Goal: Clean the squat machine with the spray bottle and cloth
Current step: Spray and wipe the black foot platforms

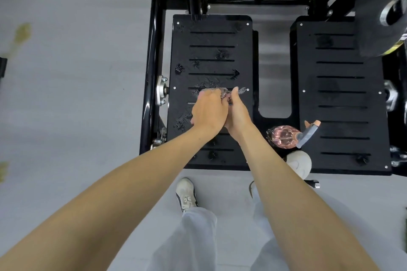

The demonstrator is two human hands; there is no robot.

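Note:
The squat machine's black left foot plate (211,50) lies below me, with wet smears and dark blotches on it. My left hand (208,112) and my right hand (236,114) are pressed together over the plate's middle, both closed on a black-and-white patterned cloth (226,92) that shows between and just beyond the fingers. The pink spray bottle (284,136) with a grey trigger head lies on its side between the two plates, to the right of my hands. Nothing holds it.
The right foot plate (341,99) lies beside the left one. A black tubular frame (152,68) borders the left side. Weight plates (383,6) hang at the upper right. My shoes (187,196) stand on the grey floor in front of the machine.

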